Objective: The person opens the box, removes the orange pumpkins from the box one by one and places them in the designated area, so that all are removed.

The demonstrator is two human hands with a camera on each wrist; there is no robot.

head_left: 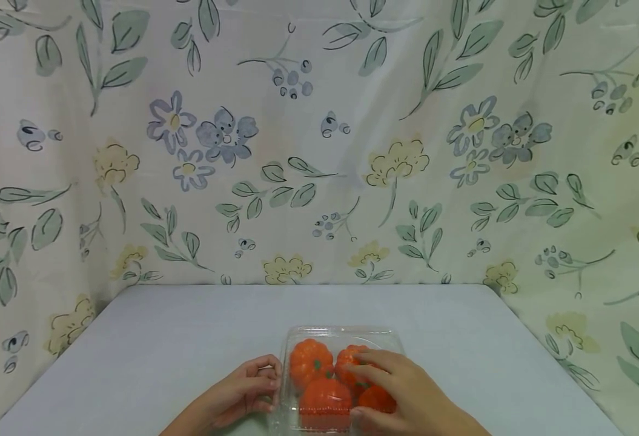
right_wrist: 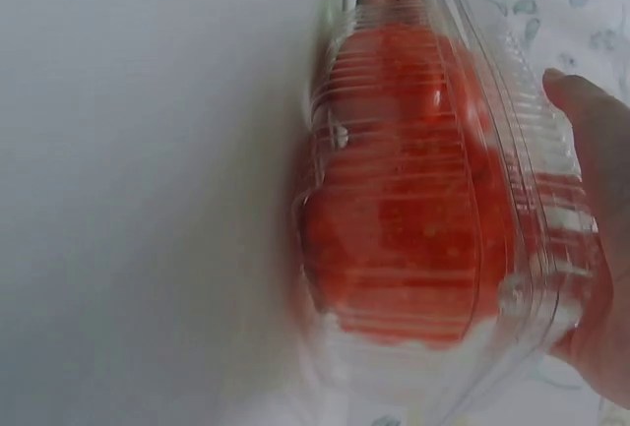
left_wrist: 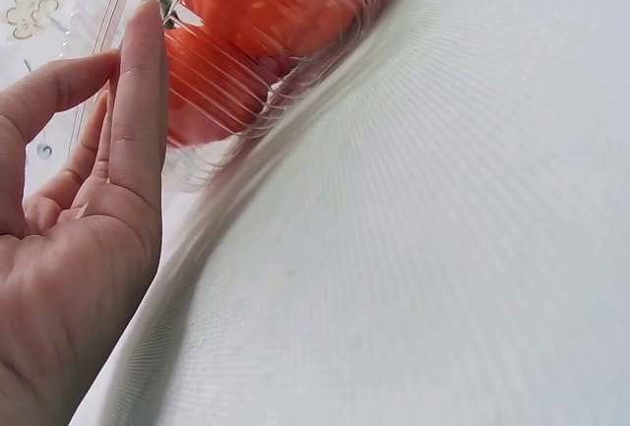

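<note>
A clear plastic clamshell box (head_left: 285, 418) stands at the table's near edge, its lid down over several small orange pumpkins (head_left: 311, 363) with green stems. At the box's left side, my left hand (head_left: 245, 387) pinches the rim between thumb and fingers; in the left wrist view, one straight finger (left_wrist: 138, 101) lies along the ribbed wall. My right hand (head_left: 401, 387) lies over the right part of the lid, fingers spread and thumb toward the front edge. It hides part of the pumpkins on that side. Ribbed box walls (right_wrist: 394, 82) show in the right wrist view.
Beneath the box is a white table (head_left: 188, 327). Behind it and along both sides hangs a pale curtain (head_left: 308, 139) printed with leaves and flowers.
</note>
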